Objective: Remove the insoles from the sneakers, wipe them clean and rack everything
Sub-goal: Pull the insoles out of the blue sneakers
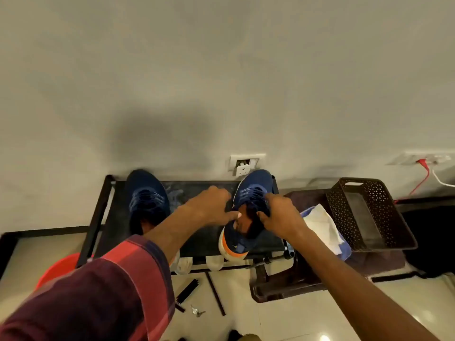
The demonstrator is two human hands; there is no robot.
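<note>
you have a single view, from the camera worn on your head. it looks forward and steeply down along your outstretched arms, so your left hand [209, 205] and right hand [280, 215] sit just below the middle of the frame, both gripping the sneaker [251, 193] between them. beyond the hands, the wall [221, 70] fills the whole upper half. under the hands, the top of the rack [204, 239] is seen from above. nearer to you than the hands, the floor [283, 316] runs along the bottom edge. your left sleeve [98, 291] sits at the lower left, large and blurred, closest to the lens. the wide angle bends the edges, and the basket [369, 217] to the right of the right hand looks skewed.
</note>
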